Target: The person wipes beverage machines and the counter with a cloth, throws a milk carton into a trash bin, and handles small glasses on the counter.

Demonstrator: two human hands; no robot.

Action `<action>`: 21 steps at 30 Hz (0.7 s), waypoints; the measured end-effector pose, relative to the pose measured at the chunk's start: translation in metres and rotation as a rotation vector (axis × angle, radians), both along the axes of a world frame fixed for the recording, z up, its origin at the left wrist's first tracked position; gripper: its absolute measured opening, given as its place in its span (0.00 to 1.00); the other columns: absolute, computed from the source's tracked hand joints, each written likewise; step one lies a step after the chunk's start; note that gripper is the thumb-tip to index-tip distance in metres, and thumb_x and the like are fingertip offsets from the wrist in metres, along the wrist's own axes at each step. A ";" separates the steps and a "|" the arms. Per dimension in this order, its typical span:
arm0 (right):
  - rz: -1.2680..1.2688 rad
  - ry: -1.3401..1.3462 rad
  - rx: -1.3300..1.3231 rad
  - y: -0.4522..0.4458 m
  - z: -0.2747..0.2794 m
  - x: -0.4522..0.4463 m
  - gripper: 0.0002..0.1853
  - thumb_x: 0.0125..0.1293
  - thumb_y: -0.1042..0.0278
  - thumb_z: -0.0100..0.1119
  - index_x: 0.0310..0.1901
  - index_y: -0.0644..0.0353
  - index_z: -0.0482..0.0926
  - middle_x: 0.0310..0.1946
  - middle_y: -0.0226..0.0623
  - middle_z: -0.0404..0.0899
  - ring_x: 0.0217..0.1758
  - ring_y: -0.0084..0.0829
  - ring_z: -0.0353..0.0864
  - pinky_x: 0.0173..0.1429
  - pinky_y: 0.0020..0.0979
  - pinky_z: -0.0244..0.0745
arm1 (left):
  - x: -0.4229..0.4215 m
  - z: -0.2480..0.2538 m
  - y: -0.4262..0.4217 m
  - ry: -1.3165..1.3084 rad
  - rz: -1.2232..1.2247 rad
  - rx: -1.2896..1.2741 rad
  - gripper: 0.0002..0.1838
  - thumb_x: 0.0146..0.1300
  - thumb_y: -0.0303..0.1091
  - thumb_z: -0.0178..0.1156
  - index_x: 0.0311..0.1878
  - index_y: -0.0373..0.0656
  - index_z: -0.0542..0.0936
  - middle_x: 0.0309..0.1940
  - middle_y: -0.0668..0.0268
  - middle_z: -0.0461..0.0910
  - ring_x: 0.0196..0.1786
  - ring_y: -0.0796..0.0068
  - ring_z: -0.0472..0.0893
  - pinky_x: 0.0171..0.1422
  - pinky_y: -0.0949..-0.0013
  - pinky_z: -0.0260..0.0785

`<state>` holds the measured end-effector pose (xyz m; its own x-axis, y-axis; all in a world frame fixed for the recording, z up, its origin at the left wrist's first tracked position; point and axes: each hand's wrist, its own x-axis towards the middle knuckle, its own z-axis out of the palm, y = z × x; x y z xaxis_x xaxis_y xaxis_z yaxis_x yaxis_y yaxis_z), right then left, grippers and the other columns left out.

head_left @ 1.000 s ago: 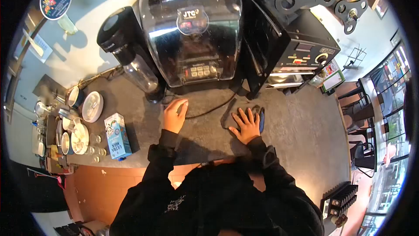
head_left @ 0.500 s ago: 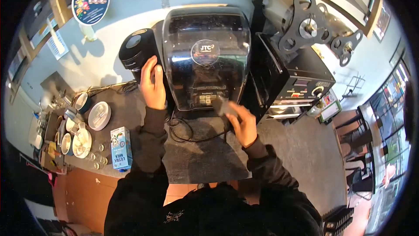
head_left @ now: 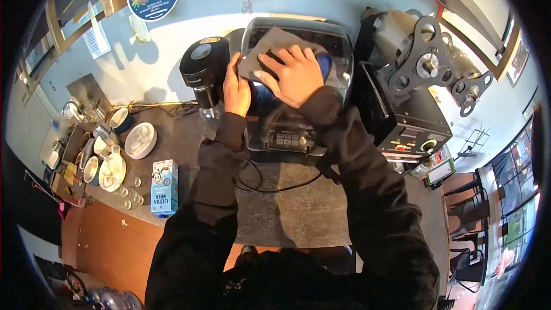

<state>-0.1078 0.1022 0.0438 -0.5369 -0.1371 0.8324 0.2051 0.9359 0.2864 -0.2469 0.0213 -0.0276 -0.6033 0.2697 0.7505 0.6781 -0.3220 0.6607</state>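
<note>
Pressing grey cloth (head_left: 272, 47) (likely soft, light, limp, best held flat from above) onto glossy machine cover (head_left: 340, 57) with spread fingers of right hand (head_left: 295, 78), resting extended fingers of left hand (head_left: 236, 91) at its left edge.

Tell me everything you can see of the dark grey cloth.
The dark grey fabric cloth looks thin and matte, with straight edges. It lies spread over the smoky, domed plastic cover. The bare right hand rests on it; a blue patch beside that hand seems part of it. Whether the bare left hand touches it is unclear.
</note>
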 end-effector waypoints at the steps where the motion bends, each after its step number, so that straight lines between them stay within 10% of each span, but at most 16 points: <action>1: 0.022 -0.042 0.036 0.001 0.001 0.001 0.19 0.59 0.47 0.59 0.46 0.50 0.81 0.48 0.30 0.76 0.43 0.34 0.70 0.46 0.36 0.62 | -0.003 -0.002 0.002 0.002 -0.027 0.044 0.19 0.70 0.30 0.45 0.62 0.36 0.67 0.57 0.51 0.73 0.60 0.59 0.73 0.64 0.66 0.62; 6: -0.029 -0.102 -0.084 -0.005 -0.017 -0.003 0.33 0.60 0.38 0.52 0.63 0.46 0.68 0.67 0.42 0.60 0.70 0.56 0.54 0.70 0.59 0.43 | -0.003 -0.007 0.006 -0.073 -0.201 0.076 0.24 0.73 0.39 0.39 0.68 0.38 0.63 0.61 0.52 0.71 0.62 0.62 0.72 0.63 0.67 0.63; 15: -0.275 0.050 -0.099 0.004 0.010 -0.072 0.27 0.60 0.37 0.48 0.57 0.38 0.75 0.61 0.44 0.69 0.65 0.58 0.63 0.63 0.63 0.53 | 0.009 0.000 -0.001 -0.110 -0.091 -0.016 0.27 0.74 0.46 0.36 0.66 0.35 0.64 0.62 0.48 0.69 0.65 0.56 0.70 0.65 0.64 0.62; 21: -0.452 -0.473 -0.546 0.036 0.077 -0.130 0.31 0.58 0.33 0.43 0.58 0.39 0.75 0.62 0.43 0.69 0.65 0.46 0.67 0.65 0.52 0.58 | 0.008 -0.005 0.000 -0.013 -0.059 -0.009 0.26 0.71 0.39 0.46 0.69 0.39 0.61 0.63 0.50 0.68 0.65 0.57 0.69 0.65 0.65 0.61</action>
